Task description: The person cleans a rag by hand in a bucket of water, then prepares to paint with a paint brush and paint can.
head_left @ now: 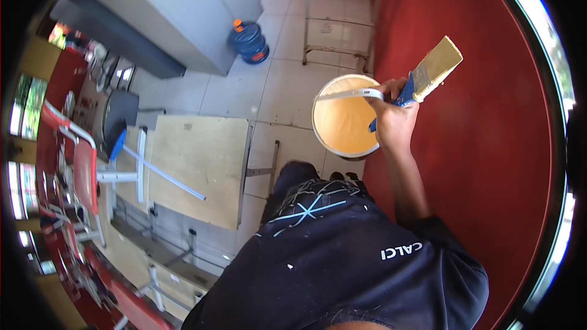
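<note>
My right hand (394, 116) is closed around the blue handle of a wide paintbrush (437, 67), at the right of centre. The brush's bristles point up and to the right and are coated in cream-yellow paint. The same hand also grips the pale handle (348, 94) of a round bucket (317, 123). Cream-yellow paint (345, 125) fills part of the bucket, which hangs just left of the hand. My left hand is out of view.
A red wall (471, 165) runs close along the right. Ahead stand a metal ladder (339, 20) and a blue water jug (249, 43) beside a grey cabinet (177, 6). Wooden tables (199, 165), a blue squeegee-like tool (162, 172) and red chairs (85, 177) are on the left.
</note>
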Tool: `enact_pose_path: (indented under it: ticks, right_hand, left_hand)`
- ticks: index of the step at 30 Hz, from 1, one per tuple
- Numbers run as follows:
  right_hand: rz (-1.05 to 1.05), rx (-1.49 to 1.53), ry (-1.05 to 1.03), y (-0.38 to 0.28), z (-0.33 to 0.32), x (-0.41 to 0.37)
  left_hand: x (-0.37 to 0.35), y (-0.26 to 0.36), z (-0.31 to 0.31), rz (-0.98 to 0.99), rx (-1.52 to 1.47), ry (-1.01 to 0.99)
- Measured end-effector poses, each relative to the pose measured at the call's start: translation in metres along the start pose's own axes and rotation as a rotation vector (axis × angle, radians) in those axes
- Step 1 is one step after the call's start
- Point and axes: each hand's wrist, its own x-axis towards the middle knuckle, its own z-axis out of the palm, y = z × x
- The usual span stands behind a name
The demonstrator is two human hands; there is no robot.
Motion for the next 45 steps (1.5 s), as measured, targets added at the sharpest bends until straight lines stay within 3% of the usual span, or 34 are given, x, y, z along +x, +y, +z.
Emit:
enact_pose_path:
  ticks: [1,8,17,24,30,34,39,45]
  right_hand:
    - [-0.085,-0.039,-0.043,0.013,0.011,0.021]
    - [-0.056,0.038,-0.221,0.076,0.117,0.155]
    - [0.037,0.054,-0.44,0.112,0.293,0.278]
    - [0.194,0.141,-0.786,0.162,0.462,0.334]
    - [0.31,0.288,-1.127,0.195,0.604,0.36]
    - [0.184,0.308,-1.318,0.21,0.703,0.366]
    - [0.25,0.444,-1.413,0.219,0.822,0.34]
    - [0.337,0.509,-1.468,0.226,0.964,0.287]
  left_hand:
    - [0.002,0.005,-0.003,-0.025,-0.055,0.02]
    - [0.058,0.036,-0.025,-0.133,-0.305,0.072]
    - [0.15,0.167,-0.163,-0.063,-0.575,0.079]
    - [0.159,0.163,-0.207,-0.219,-0.673,0.036]
    - [0.221,0.247,-0.283,-0.205,-0.941,0.249]
    - [0.249,0.299,-0.375,-0.105,-1.169,0.446]
    - [0.252,0.285,-0.414,-0.152,-1.373,0.565]
    - [0.255,0.204,-0.429,-0.34,-1.408,0.434]
